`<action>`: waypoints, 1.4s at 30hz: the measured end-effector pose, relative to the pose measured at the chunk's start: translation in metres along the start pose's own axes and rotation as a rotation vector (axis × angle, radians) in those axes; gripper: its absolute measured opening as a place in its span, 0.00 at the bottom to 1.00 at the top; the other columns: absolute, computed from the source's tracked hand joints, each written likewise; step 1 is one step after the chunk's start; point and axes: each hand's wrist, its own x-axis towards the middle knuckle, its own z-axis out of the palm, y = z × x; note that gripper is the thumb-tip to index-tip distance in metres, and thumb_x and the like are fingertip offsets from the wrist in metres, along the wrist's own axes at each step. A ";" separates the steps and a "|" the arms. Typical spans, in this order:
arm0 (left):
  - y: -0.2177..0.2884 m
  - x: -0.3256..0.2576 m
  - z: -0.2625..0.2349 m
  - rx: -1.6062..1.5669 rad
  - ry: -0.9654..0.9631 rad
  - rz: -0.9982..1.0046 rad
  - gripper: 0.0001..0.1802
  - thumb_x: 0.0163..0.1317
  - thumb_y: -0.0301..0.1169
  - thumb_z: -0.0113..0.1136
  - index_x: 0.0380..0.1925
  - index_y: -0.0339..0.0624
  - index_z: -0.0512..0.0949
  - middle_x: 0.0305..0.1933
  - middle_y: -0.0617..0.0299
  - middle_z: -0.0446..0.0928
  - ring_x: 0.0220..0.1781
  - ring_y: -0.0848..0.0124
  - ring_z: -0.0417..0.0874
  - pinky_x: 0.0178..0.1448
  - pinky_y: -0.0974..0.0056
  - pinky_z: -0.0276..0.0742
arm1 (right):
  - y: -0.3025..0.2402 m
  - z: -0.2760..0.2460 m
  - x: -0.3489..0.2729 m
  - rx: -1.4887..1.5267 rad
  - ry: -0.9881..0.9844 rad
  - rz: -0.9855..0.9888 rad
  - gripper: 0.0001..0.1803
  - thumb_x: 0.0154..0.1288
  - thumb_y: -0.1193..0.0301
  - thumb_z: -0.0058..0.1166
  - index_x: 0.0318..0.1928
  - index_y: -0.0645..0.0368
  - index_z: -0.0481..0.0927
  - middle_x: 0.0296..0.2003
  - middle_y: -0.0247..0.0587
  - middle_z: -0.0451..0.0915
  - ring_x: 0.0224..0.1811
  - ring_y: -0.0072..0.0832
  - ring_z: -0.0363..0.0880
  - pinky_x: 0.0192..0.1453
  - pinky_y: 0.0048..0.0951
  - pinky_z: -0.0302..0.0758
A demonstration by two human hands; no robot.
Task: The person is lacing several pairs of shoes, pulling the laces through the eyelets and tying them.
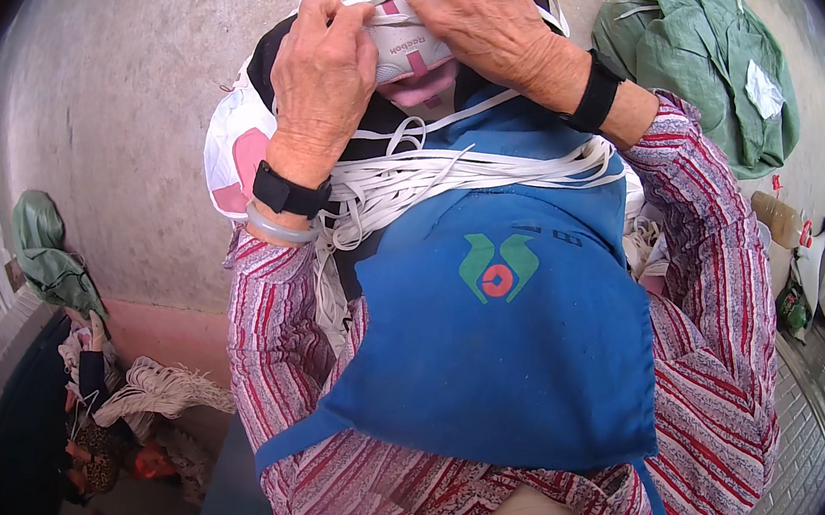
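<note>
**Lacing a white sneaker over the blue apron**

The left hand [324, 67] is gripping the white sneaker [397, 25] above the blue apron [505, 338], fingers curled closed. The right hand [483, 19] is pinching its lace. Judging so, keeping the lace taut over the shoelace bundle [442, 170] helps.

Red-striped patterned sleeves [728, 321], blue apron [501, 367], black wristbands [289, 191], and a pale bangle [280, 229].

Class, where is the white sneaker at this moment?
In the head view, top centre: the white sneaker sits between the left hand and right hand, above the white laces.
</note>
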 end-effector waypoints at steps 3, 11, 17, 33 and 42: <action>0.004 0.008 0.000 0.051 -0.008 0.040 0.08 0.59 0.24 0.62 0.40 0.42 0.79 0.43 0.54 0.76 0.43 0.54 0.82 0.46 0.58 0.79 | 0.001 -0.002 0.013 -0.018 -0.024 -0.056 0.08 0.58 0.70 0.53 0.28 0.64 0.77 0.34 0.46 0.75 0.30 0.33 0.80 0.32 0.33 0.76; 0.030 -0.014 -0.033 -0.538 -0.336 -0.282 0.03 0.65 0.22 0.58 0.37 0.37 0.75 0.36 0.51 0.78 0.37 0.57 0.82 0.40 0.61 0.76 | 0.005 -0.016 0.002 0.778 0.099 0.028 0.06 0.68 0.71 0.52 0.39 0.61 0.79 0.34 0.49 0.74 0.38 0.45 0.77 0.41 0.39 0.75; 0.017 -0.011 -0.023 -0.452 -0.205 -0.374 0.05 0.66 0.29 0.61 0.37 0.39 0.79 0.25 0.54 0.80 0.26 0.60 0.82 0.33 0.61 0.76 | -0.024 -0.040 -0.019 1.523 -0.383 0.414 0.07 0.72 0.70 0.54 0.40 0.61 0.77 0.33 0.40 0.75 0.36 0.31 0.76 0.42 0.30 0.74; 0.014 0.013 -0.032 0.052 -0.312 -0.210 0.09 0.67 0.36 0.58 0.36 0.43 0.82 0.33 0.50 0.83 0.37 0.49 0.84 0.41 0.51 0.78 | -0.004 -0.090 -0.040 1.629 -0.442 0.038 0.13 0.76 0.64 0.51 0.42 0.62 0.79 0.28 0.29 0.75 0.34 0.20 0.75 0.40 0.25 0.73; 0.010 0.026 -0.039 0.175 -0.304 -0.108 0.07 0.66 0.32 0.58 0.33 0.40 0.76 0.30 0.48 0.82 0.36 0.48 0.84 0.40 0.48 0.78 | -0.001 -0.047 -0.017 1.047 -0.037 0.273 0.10 0.67 0.73 0.49 0.44 0.63 0.81 0.37 0.50 0.83 0.39 0.40 0.83 0.46 0.37 0.78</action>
